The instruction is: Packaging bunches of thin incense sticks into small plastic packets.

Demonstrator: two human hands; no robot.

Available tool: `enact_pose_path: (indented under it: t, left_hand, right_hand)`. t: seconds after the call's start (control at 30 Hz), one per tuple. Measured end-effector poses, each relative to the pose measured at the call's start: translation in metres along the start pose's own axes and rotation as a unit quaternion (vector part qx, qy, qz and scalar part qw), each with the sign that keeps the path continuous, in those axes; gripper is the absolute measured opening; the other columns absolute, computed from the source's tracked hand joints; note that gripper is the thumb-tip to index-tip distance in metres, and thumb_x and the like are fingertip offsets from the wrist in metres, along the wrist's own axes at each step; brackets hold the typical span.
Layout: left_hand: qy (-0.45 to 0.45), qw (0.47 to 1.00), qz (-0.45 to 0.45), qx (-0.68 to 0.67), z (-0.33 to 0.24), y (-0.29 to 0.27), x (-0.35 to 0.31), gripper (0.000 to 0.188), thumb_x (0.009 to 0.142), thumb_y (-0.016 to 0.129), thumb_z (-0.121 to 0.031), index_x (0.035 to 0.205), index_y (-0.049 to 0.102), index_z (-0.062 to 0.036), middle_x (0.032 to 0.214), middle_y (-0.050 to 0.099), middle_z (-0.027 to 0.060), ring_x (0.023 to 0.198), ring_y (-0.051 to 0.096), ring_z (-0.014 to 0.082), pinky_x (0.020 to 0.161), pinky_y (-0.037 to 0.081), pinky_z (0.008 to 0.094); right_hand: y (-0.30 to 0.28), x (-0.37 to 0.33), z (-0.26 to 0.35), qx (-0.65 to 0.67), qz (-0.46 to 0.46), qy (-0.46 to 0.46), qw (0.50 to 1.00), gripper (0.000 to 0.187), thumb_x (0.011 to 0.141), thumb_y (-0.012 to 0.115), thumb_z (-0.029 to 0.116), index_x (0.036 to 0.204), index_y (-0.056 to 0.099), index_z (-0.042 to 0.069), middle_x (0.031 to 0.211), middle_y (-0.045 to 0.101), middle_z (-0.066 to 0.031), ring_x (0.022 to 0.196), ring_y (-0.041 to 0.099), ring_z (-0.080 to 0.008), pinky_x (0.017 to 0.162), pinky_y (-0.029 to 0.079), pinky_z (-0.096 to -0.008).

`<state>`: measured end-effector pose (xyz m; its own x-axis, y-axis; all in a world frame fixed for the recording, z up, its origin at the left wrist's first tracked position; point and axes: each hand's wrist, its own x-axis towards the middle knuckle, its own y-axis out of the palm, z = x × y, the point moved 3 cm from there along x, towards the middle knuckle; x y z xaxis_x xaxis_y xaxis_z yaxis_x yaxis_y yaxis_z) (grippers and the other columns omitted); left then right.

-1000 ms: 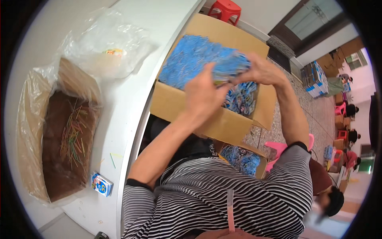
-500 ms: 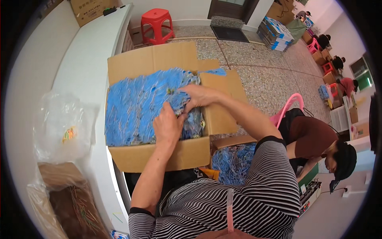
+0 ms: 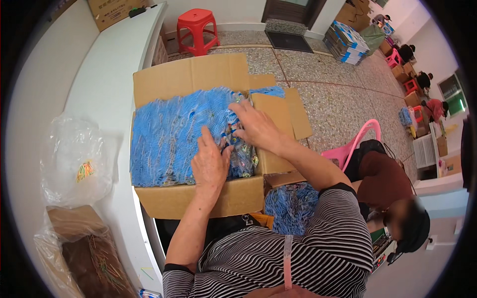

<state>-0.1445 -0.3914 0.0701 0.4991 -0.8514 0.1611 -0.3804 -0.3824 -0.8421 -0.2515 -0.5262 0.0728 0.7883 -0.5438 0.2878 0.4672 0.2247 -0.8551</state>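
A cardboard box (image 3: pixel 198 198) with its flaps folded out is filled with blue mesh netting (image 3: pixel 169 134), packed in wavy rows. My left hand (image 3: pixel 209 161) lies on the netting near the box's right part, thumb and fingers apart. Beside it, my right hand (image 3: pixel 257 126) reaches over the right flap, its fingers spread on the netting's right edge. Between and under my hands, clear shiny packets (image 3: pixel 244 158) with small coloured bits show at that edge. Neither hand grips anything that I can see.
On the white counter (image 3: pixel 117 99) at left lie a clear plastic bag (image 3: pixel 74 159) and a plastic-lined box (image 3: pixel 92 248) of thin strips. More blue netting (image 3: pixel 291 208) fills a lower box at right. A person (image 3: pixel 382 184) bends beside a pink chair (image 3: pixel 343 154). A red stool (image 3: pixel 198 31) stands beyond.
My hands were close together, bunching the netting; now their fingers are apart and the netting lies flatter. The person at right has leaned lower, and more of the pink chair shows.
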Motion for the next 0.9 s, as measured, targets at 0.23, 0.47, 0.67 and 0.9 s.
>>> enact_pose_path:
  t: [0.23,0.47,0.67,0.9]
  left_hand:
    - [0.125,0.989,-0.051,0.065,-0.006,-0.017,-0.01,0.074,0.071,0.081,-0.017,0.134,0.046,-0.0043,0.118,0.053,0.0158,0.098,0.056,0.035,0.077,0.047,0.0434]
    - [0.116,0.98,-0.111,0.119,0.014,-0.017,-0.011,0.042,0.076,0.072,-0.017,0.111,0.056,-0.0021,0.093,0.054,0.0093,0.087,0.053,0.0249,0.076,0.039,0.0363]
    - [0.115,0.975,-0.139,0.133,0.016,0.01,-0.008,0.055,0.064,0.084,-0.023,0.106,0.053,-0.0062,0.089,0.053,0.0093,0.089,0.052,0.028,0.077,0.038,0.0394]
    - [0.106,0.982,-0.121,0.1,0.019,-0.011,-0.015,0.047,0.077,0.072,-0.022,0.115,0.055,-0.0009,0.09,0.054,0.0085,0.088,0.052,0.025,0.079,0.039,0.0377]
  right_hand:
    - [0.01,-0.012,-0.011,0.202,0.02,0.021,0.979,0.078,0.074,0.074,-0.005,0.142,0.04,0.007,0.107,0.052,-0.0105,0.083,0.055,-0.0156,0.075,0.051,-0.0282]
    - [-0.022,-0.031,0.006,0.206,0.017,0.066,0.976,0.046,0.076,0.078,0.0,0.116,0.057,0.007,0.09,0.052,-0.0032,0.079,0.053,-0.0132,0.07,0.047,-0.0274]
    - [0.006,-0.017,0.008,-0.035,0.047,-0.114,0.992,0.02,0.077,0.075,0.015,0.091,0.064,0.007,0.083,0.06,-0.009,0.086,0.058,-0.0287,0.074,0.044,-0.0407]
    - [-0.004,-0.013,0.022,-0.043,0.097,-0.097,0.99,0.017,0.078,0.072,0.017,0.087,0.066,0.005,0.086,0.064,-0.0114,0.093,0.06,-0.0322,0.079,0.045,-0.042]
